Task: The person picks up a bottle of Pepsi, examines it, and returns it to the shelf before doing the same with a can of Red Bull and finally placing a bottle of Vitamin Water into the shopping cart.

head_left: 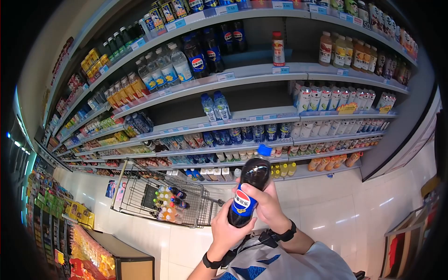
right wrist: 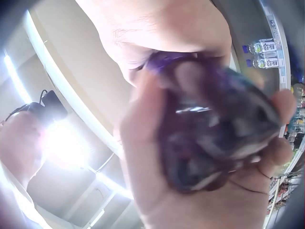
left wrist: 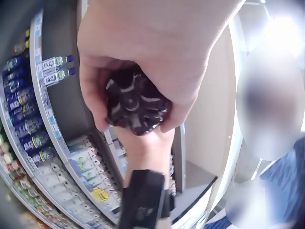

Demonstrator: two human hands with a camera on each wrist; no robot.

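Note:
A dark cola bottle [head_left: 242,196] with a blue cap and blue label is held tilted in front of the body, cap end up. The left hand [head_left: 227,230] grips its lower end, and the right hand [head_left: 267,201] grips its middle, thumb across the front above the label. In the left wrist view the bottle's ridged base [left wrist: 136,101] shows under the curled left hand [left wrist: 147,43]. The right wrist view has the bottle [right wrist: 214,129] blurred between the right hand [right wrist: 167,24] above and the left hand [right wrist: 205,205] below.
Shelves [head_left: 261,71] of bottled drinks curve across the front. On the tiled floor to the left stands a wire shopping cart [head_left: 135,198] with several bottles inside. A display stand [head_left: 133,252] is at the lower left, another rack [head_left: 403,233] at the lower right.

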